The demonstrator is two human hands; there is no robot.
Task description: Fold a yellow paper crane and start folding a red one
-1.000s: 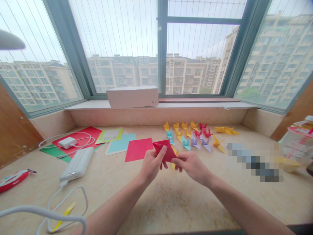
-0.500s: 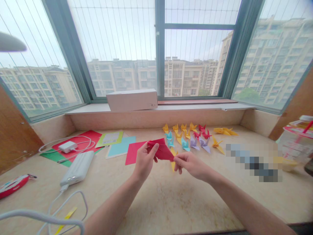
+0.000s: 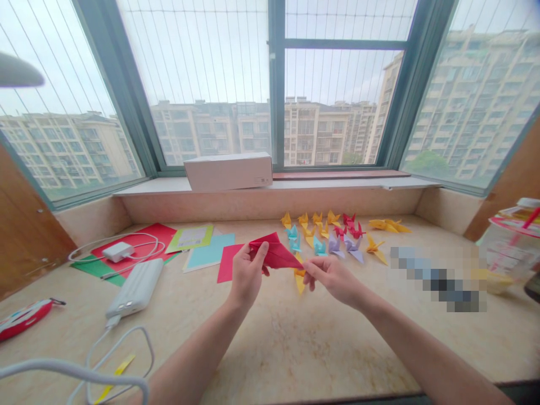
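A partly folded red origami paper [image 3: 278, 253] is held in the air between my two hands. My left hand [image 3: 248, 270] pinches its left part, thumb on top and fingers beneath. At the pointed right end, my right hand [image 3: 327, 275] grips the tip between thumb and fingers. Just behind and below that tip, a yellow paper crane [image 3: 300, 280] rests on the counter, partly covered. A flat red paper sheet [image 3: 225, 264] lies beyond my left hand. Several folded cranes in yellow, blue, red and purple, such as a purple crane [image 3: 353, 247], stand in rows behind my right hand.
On the left lie a white power bank [image 3: 135, 289], a charger [image 3: 118, 252] with cable, and coloured sheets such as a blue sheet [image 3: 211, 251]. A white box [image 3: 230, 171] sits on the sill. A plastic cup [image 3: 508, 247] stands at the right, near a blurred-out patch.
The red paper now looks longer and more sharply pointed toward the right. My right hand has moved slightly right and up with the tip; my left hand has shifted slightly left.
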